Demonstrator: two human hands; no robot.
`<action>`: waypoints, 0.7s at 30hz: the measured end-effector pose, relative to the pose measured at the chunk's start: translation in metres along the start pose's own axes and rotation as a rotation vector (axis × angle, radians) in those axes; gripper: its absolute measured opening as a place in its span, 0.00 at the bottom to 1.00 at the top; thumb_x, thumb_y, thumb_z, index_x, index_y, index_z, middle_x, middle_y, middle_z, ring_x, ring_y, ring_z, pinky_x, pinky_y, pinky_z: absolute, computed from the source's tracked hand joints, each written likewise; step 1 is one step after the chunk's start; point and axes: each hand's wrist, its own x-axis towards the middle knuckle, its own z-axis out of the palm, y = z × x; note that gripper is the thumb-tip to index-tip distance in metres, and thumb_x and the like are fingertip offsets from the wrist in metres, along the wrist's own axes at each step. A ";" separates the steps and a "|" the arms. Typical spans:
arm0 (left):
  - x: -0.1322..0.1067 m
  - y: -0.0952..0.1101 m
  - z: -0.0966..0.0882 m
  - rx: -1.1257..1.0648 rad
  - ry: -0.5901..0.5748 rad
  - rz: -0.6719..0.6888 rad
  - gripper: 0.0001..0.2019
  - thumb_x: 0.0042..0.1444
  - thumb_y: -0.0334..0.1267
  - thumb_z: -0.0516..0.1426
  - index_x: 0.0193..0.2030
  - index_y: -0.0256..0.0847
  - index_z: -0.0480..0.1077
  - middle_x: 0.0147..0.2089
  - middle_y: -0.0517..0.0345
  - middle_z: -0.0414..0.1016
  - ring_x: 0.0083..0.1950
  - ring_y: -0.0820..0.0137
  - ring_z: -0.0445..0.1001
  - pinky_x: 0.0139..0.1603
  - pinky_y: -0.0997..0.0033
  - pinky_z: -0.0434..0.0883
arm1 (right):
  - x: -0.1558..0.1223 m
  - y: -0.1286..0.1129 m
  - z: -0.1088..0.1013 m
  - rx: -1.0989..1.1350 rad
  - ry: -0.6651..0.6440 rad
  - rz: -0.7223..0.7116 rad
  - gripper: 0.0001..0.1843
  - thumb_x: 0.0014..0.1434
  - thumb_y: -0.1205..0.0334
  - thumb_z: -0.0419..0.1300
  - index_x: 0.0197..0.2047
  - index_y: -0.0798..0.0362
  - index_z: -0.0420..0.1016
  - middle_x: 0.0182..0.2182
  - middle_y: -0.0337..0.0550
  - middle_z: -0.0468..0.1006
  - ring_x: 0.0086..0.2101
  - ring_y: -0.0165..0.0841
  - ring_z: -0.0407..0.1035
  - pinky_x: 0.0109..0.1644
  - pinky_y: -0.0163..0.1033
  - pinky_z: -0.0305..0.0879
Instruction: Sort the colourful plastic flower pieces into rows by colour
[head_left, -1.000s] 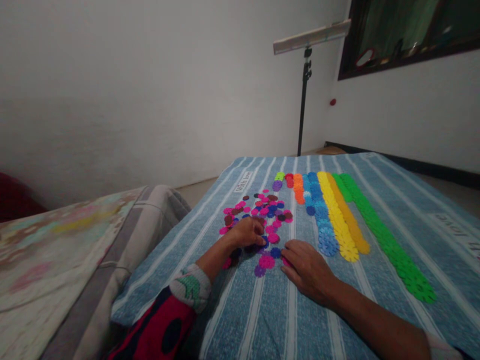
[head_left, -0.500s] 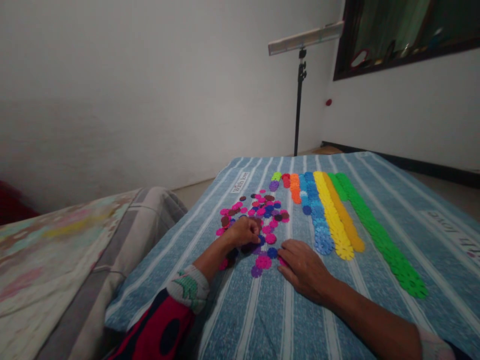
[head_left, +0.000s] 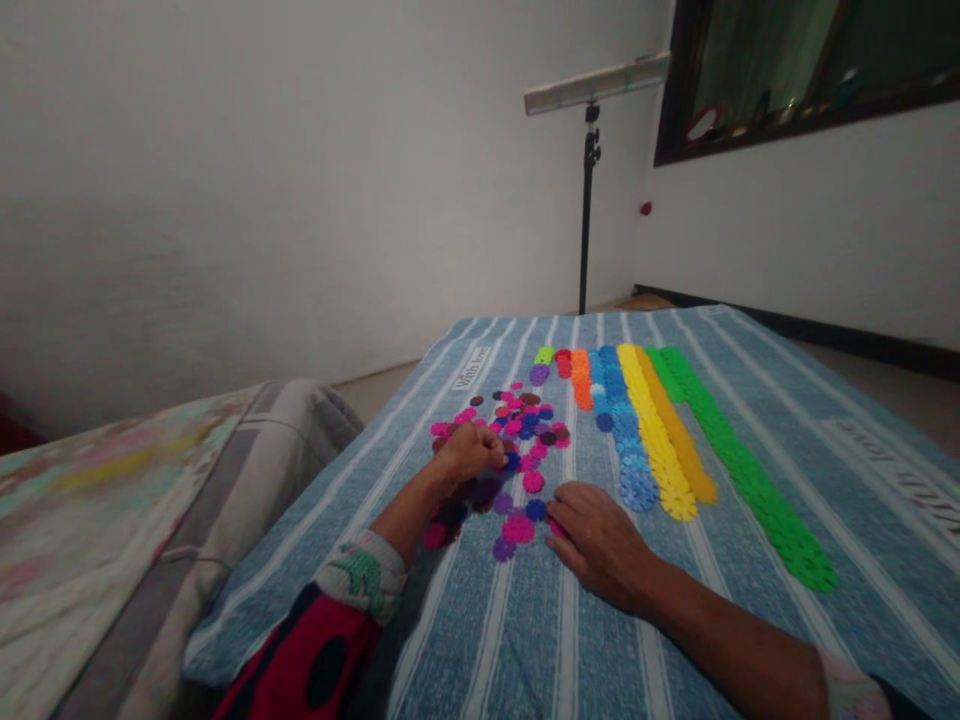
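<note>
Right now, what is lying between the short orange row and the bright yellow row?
Blue discs, lighter and darker, lie between the orange row and the yellow row in the head view.

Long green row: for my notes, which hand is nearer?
Right. The right hand lies left of the long green row; the left hand is farther left, by scattered discs.

pink disc [head_left: 556, 526]: partly hidden by right hand [head_left: 602, 538] | left hand [head_left: 469, 452]: grip unclear | window [head_left: 780, 65]: cut off
</note>
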 end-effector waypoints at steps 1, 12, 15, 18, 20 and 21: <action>0.004 0.006 0.003 0.002 0.005 0.027 0.09 0.38 0.35 0.60 0.16 0.37 0.64 0.15 0.69 0.59 0.19 0.80 0.54 0.23 0.77 0.53 | 0.000 0.000 0.000 0.003 0.000 0.001 0.07 0.59 0.65 0.61 0.42 0.55 0.72 0.41 0.48 0.72 0.44 0.41 0.64 0.49 0.47 0.63; 0.079 0.059 0.085 0.251 0.068 0.184 0.07 0.44 0.31 0.60 0.19 0.36 0.69 0.17 0.67 0.62 0.22 0.78 0.60 0.25 0.76 0.55 | 0.001 0.000 0.003 0.015 0.001 0.023 0.07 0.59 0.64 0.61 0.42 0.54 0.71 0.41 0.47 0.71 0.44 0.41 0.64 0.51 0.48 0.62; 0.094 0.064 0.097 0.271 0.044 0.176 0.08 0.45 0.32 0.61 0.19 0.36 0.69 0.17 0.66 0.61 0.22 0.78 0.60 0.25 0.75 0.55 | 0.002 0.000 0.003 0.006 0.005 0.014 0.06 0.59 0.64 0.60 0.41 0.54 0.71 0.40 0.47 0.71 0.44 0.41 0.64 0.50 0.47 0.62; 0.103 0.067 0.105 0.306 0.039 0.177 0.08 0.45 0.33 0.63 0.19 0.35 0.70 0.17 0.66 0.61 0.23 0.77 0.60 0.26 0.74 0.56 | 0.003 -0.001 0.002 -0.009 0.001 0.011 0.05 0.60 0.64 0.60 0.40 0.53 0.70 0.40 0.47 0.71 0.44 0.41 0.64 0.50 0.47 0.62; 0.107 0.068 0.109 0.322 0.051 0.181 0.08 0.44 0.33 0.63 0.19 0.35 0.71 0.17 0.65 0.62 0.24 0.76 0.62 0.28 0.74 0.58 | 0.004 -0.001 0.001 -0.017 -0.008 0.017 0.04 0.60 0.63 0.60 0.39 0.53 0.70 0.39 0.46 0.71 0.43 0.40 0.64 0.49 0.46 0.62; 0.108 0.069 0.110 0.328 0.057 0.182 0.08 0.44 0.33 0.64 0.19 0.35 0.72 0.18 0.65 0.62 0.25 0.75 0.62 0.28 0.74 0.58 | 0.004 -0.002 0.000 -0.018 -0.012 0.019 0.04 0.60 0.63 0.60 0.39 0.53 0.70 0.39 0.46 0.71 0.42 0.40 0.64 0.49 0.46 0.62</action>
